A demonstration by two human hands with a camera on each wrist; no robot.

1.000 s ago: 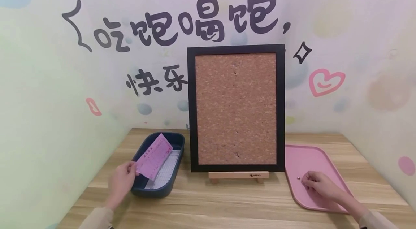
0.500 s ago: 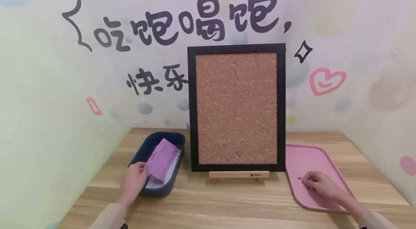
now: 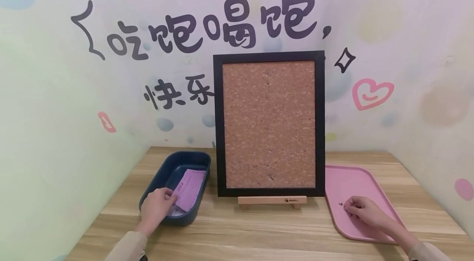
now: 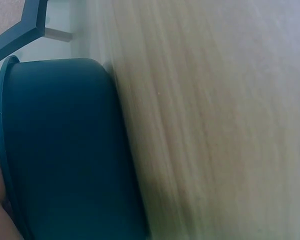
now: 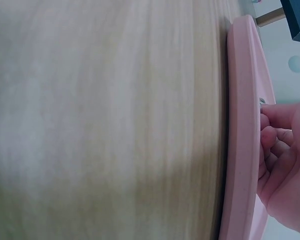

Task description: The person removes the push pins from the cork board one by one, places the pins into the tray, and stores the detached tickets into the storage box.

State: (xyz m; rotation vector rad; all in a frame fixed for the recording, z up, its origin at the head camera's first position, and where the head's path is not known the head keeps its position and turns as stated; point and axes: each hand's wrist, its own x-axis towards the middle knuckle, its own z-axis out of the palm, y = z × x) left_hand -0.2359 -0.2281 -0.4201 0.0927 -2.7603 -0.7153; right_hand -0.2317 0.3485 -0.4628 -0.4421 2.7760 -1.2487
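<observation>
My left hand [image 3: 159, 205] reaches over the near left rim of a dark blue plastic bin [image 3: 163, 170], its fingertips pinching the end of a pink printed paper slip [image 3: 190, 189]. The slip lies low inside the bin, over a white printed sheet [image 3: 177, 210] that is mostly covered. In the left wrist view the bin's wall [image 4: 65, 150] hides most of that hand. On the right, my right hand [image 3: 366, 210] rests low over a pink tray [image 3: 355, 180], fingers curled, with a tiny shiny metal tack at its pinched fingertips. A similar tack [image 3: 340, 203] lies just left of them.
Between bin and tray stands a cork board [image 3: 269, 125] in a black frame, held on a small wooden easel [image 3: 272, 200]. The wood-grain table [image 3: 259, 232] stretches in front of it. A wall with painted lettering [image 3: 237, 22] rises close behind.
My left hand has shifted right over the bin, and the pink slip has come down deeper into it, hiding more of the white sheet. The right hand has stayed put.
</observation>
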